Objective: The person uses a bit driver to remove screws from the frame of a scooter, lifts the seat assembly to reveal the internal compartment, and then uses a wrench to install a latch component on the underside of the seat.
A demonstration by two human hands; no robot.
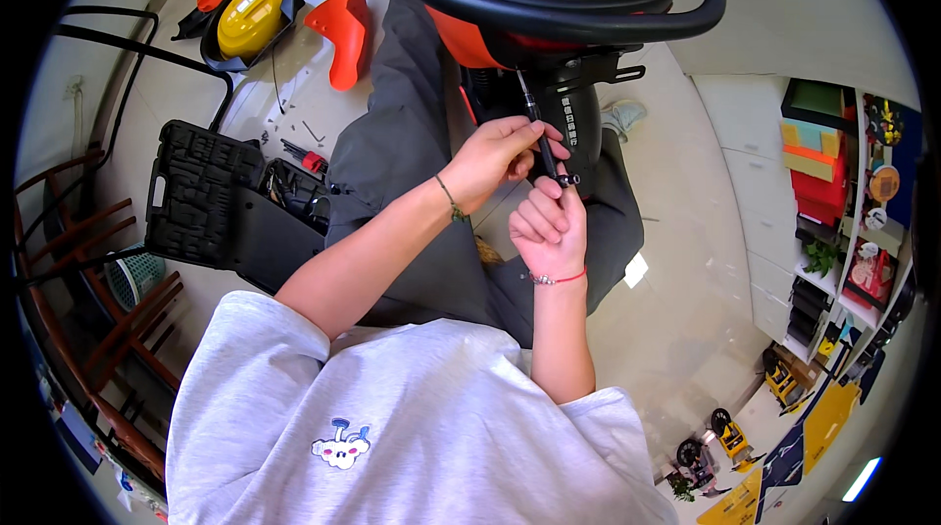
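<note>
A slim driver (548, 148) with a black grip and a metal shaft runs up to the underside of a red and black scooter's tail (466, 30). My left hand (498, 160) is closed around the upper part of the grip, thumb and fingers pinching it. Below it, my right hand (547, 229) holds the driver's lower end, where a small dark knob with a shiny metal part sticks out. Whether the tip sits in a fastener is too small to tell. The scooter's black grab rail (588, 27) curves above both hands.
An open black tool case (201, 187) lies left of my legs, with red-held hex keys (312, 161) and loose screws (312, 131) on the floor. Orange panels (343, 35) and a yellow-domed part (252, 17) lie farther off. White drawers (760, 192) and shelves stand at right.
</note>
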